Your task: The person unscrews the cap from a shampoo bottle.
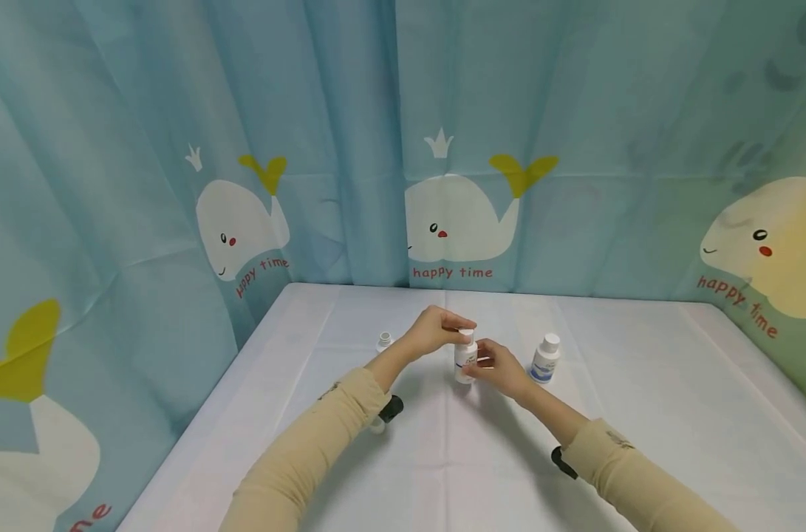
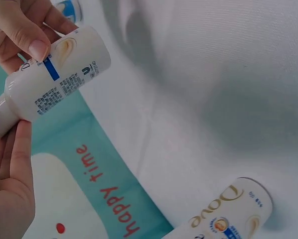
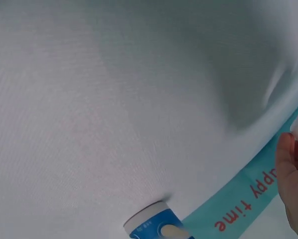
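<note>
Between the two hands stands a small white bottle with gold and blue print. My left hand pinches its white cap from above. Lower down, my right hand grips the bottle's body, the thumb lying across the label. To the left, a second white bottle shows its bare threaded neck; the left forearm hides part of it. A capped bottle with a blue label stands just right of the right hand.
A small white round piece lies on the white-covered table, partly behind the left sleeve. A blue curtain with whale prints hangs along the table's back and sides.
</note>
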{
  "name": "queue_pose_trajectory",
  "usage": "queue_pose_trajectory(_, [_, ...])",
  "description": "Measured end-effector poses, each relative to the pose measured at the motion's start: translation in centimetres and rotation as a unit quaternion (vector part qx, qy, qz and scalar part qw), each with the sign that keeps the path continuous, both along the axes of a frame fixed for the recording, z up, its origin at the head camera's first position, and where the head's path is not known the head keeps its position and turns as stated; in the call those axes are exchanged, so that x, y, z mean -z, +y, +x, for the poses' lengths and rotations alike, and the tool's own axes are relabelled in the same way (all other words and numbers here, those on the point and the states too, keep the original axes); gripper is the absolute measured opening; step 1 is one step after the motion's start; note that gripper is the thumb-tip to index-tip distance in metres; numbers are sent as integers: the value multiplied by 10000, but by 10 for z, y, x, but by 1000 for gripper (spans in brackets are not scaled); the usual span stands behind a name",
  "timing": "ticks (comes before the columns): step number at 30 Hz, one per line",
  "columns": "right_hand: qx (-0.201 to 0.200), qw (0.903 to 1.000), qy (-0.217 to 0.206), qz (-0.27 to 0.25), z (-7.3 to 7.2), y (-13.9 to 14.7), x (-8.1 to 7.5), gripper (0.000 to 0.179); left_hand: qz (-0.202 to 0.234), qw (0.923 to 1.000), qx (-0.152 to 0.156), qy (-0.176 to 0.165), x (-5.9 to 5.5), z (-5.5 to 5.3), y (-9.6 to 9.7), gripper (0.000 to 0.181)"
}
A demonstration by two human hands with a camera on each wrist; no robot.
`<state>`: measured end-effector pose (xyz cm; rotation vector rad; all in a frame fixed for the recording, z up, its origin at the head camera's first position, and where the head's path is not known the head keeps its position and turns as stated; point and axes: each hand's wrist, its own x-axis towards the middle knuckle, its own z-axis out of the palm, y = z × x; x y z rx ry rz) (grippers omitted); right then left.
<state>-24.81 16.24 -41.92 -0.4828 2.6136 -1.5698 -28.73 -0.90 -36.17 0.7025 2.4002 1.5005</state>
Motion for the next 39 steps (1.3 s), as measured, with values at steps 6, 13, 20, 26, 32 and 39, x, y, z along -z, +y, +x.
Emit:
queue_pose_trajectory(6, [-218, 9997, 68, -98, 7, 4, -8, 40, 159, 9999, 14, -60, -7, 5, -1, 28])
queue_pose_trajectory(13, [-250, 9994, -32, -224, 14, 7, -20, 40, 215, 9997, 79, -5, -15, 7, 1, 28])
queue_pose_trajectory(20, [-249, 9994, -51, -216, 21, 9, -29, 44, 409, 9991, -65, -108, -25, 16, -1, 29])
queue_pose_trajectory(26, [-313, 9986, 166, -388, 28, 11, -32, 45, 627, 9980, -81, -85, -31, 26, -4, 29])
queue_pose_trajectory(32, [-357, 9976, 287, -518, 34, 12, -33, 44, 728, 9973, -57, -100, -36, 33, -6, 30])
queue_pose_trajectory(39, [-410, 9964, 316, -675, 42, 12, -43, 44, 897, 9957, -133, -191, -39, 38, -10, 29])
